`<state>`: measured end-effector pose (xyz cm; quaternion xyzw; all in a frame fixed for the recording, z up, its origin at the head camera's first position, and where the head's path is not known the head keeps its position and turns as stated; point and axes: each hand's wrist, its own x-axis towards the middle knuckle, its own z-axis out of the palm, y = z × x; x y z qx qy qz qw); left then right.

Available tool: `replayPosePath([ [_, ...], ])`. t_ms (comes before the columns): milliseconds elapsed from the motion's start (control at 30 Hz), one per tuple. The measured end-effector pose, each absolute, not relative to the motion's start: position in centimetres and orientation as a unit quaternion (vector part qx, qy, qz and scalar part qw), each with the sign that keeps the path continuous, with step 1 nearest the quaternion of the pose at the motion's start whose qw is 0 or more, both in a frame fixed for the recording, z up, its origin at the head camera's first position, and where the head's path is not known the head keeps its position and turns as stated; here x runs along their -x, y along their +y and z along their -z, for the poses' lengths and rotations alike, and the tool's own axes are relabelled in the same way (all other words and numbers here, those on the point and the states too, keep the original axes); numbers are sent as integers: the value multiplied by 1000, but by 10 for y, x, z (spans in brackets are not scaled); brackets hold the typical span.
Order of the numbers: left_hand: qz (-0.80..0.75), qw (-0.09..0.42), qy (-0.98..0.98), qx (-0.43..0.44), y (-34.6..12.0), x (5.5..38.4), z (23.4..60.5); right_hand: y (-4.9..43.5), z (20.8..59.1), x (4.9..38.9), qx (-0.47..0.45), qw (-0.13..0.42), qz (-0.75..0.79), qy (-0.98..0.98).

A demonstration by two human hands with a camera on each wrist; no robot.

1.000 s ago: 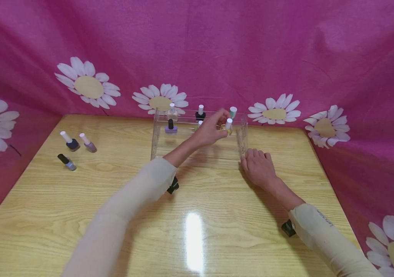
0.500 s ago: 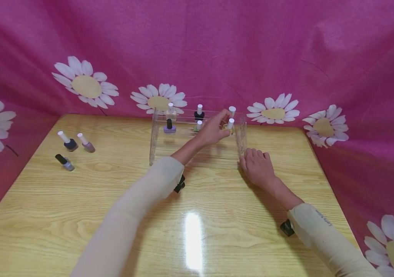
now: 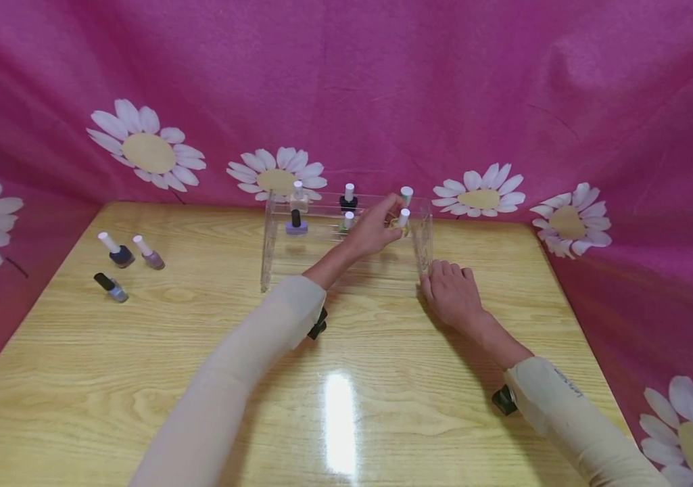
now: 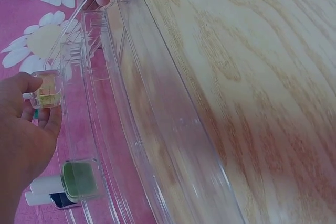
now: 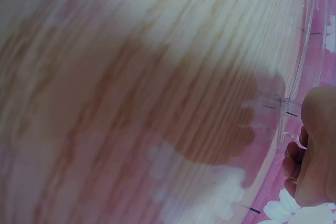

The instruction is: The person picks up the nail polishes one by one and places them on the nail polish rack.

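A clear tiered nail polish rack (image 3: pixel 346 269) stands at the back of the table. At its right end my left hand (image 3: pixel 373 228) pinches a nail polish bottle (image 3: pixel 403 220) with a white cap and yellow polish. In the left wrist view, thumb and fingers grip this yellow bottle (image 4: pixel 48 90) right at a shelf's edge. My right hand (image 3: pixel 452 292) holds the rack's front right corner, its fingers curled there. On the same shelf stand a green bottle (image 3: pixel 347 222) and a lilac one with a black cap (image 3: pixel 297 224).
On the top shelf are a pale bottle (image 3: pixel 299 197), a black bottle (image 3: pixel 349 198) and a white-capped green one (image 3: pixel 406 195). At the table's left lie a dark bottle (image 3: pixel 120 254), a mauve bottle (image 3: pixel 151 257) and a grey-blue bottle (image 3: pixel 116 291). A pink flowered cloth (image 3: pixel 383 88) hangs behind.
My left hand has shifted slightly right with the yellow bottle and then stays at the shelf; the green bottle beside it shows more fully. The right hand keeps its place.
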<state>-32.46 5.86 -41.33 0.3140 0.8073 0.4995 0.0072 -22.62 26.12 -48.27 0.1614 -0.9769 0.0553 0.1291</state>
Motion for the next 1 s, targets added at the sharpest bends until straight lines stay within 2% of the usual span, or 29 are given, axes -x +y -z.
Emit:
replayPosePath([
  [267,-481,5,820,-309,61,324,412,261,482,225,-165,136,-53,-975],
  [633,-454,19,841,-295,61,325,418,263,486,228,-158,114,-49,-980],
  [1000,-425,26,856,-294,63,326,420,261,482,225,-166,136,-53,-975],
])
